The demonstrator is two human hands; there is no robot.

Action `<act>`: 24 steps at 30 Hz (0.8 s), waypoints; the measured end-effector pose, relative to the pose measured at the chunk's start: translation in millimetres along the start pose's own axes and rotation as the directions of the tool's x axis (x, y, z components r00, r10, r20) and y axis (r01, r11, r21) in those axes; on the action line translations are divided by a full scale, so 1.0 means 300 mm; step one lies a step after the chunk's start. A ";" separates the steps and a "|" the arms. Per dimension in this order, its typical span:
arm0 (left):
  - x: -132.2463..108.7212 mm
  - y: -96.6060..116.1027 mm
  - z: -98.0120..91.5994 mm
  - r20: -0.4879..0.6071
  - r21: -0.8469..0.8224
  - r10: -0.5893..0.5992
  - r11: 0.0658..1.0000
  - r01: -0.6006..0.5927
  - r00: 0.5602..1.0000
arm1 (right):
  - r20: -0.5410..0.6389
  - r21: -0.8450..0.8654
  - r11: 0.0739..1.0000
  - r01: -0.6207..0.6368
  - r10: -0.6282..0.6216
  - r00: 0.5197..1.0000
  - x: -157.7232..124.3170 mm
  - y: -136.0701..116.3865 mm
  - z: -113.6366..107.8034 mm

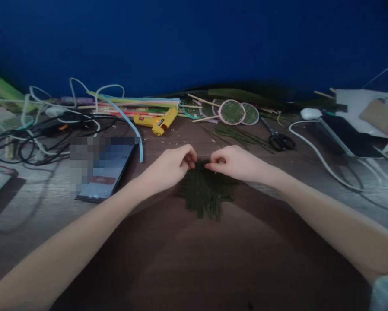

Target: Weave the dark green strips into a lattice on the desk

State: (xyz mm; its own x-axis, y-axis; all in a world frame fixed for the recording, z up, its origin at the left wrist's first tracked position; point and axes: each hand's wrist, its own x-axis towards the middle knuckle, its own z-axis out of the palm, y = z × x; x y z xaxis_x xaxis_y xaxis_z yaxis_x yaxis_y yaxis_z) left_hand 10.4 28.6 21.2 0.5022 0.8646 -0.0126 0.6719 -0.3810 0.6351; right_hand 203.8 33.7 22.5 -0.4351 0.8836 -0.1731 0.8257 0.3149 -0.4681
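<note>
Dark green leaf strips (203, 190), seemingly woven into a small mat with loose ends fanning towards me, lie on the brown table in front of me. At the mat's far left corner, my left hand (177, 163) is closed, thumb and curled fingers pinching its edge. Opposite it, my right hand (234, 162) also pinches the far edge, fingertips together over the strips. A small gap separates the two hands. Exactly which strip each hand grips is hidden by the fingers.
Behind my hands lie a yellow glue gun (158, 121), round woven fans (232, 112), loose green strips (242, 134) and black-handled scissors (280, 140). A phone (111, 168) lies left, near tangled cables (35, 138). Another dark device (352, 136) with white cords is at right.
</note>
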 end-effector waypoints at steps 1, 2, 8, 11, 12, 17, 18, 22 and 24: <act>0.001 -0.004 0.000 0.014 -0.007 -0.005 1.000 0.006 1.000 | -0.001 -0.001 1.000 0.001 -0.001 1.000 0.000 0.000 0.000; 0.002 -0.008 0.001 0.025 -0.015 -0.008 1.000 0.008 1.000 | 0.000 0.000 1.000 0.001 -0.001 1.000 0.000 0.000 0.000; 0.011 -0.033 0.006 0.057 -0.091 -0.011 0.996 0.016 0.998 | 0.007 0.002 1.000 0.014 -0.014 1.000 0.002 0.006 0.007; 0.012 -0.030 0.003 0.075 -0.097 -0.036 0.994 0.043 0.997 | 0.004 0.015 1.000 0.018 -0.018 1.000 0.004 0.010 0.007; 0.011 -0.026 0.000 0.078 -0.083 -0.044 0.995 0.050 0.996 | 0.002 0.024 0.999 0.023 -0.023 1.000 0.004 0.010 0.005; 0.003 -0.001 -0.006 0.059 0.040 -0.030 0.999 0.028 0.998 | -0.025 0.205 0.976 0.079 -0.075 0.997 -0.004 -0.003 -0.016; 0.001 0.003 -0.005 0.055 0.059 -0.021 0.998 0.018 0.998 | -0.032 0.257 0.962 0.089 -0.084 0.996 -0.007 -0.008 -0.019; -0.002 0.009 0.004 0.044 0.113 0.010 0.993 -0.015 0.999 | -0.064 0.425 0.890 0.164 -0.152 0.986 -0.019 -0.033 -0.018; -0.002 0.009 0.006 0.044 0.141 0.025 0.989 -0.031 0.999 | -0.079 0.478 0.854 0.205 -0.190 0.979 -0.020 -0.038 -0.012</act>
State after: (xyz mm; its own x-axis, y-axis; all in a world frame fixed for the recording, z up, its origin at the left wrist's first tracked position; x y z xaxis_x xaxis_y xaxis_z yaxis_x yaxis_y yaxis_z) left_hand 12.9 26.4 21.7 0.5424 0.8395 -0.0311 0.7263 -0.4500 0.5197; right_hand 198.3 26.2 32.0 -0.5544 0.8322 -0.0116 0.4442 0.2840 -0.8497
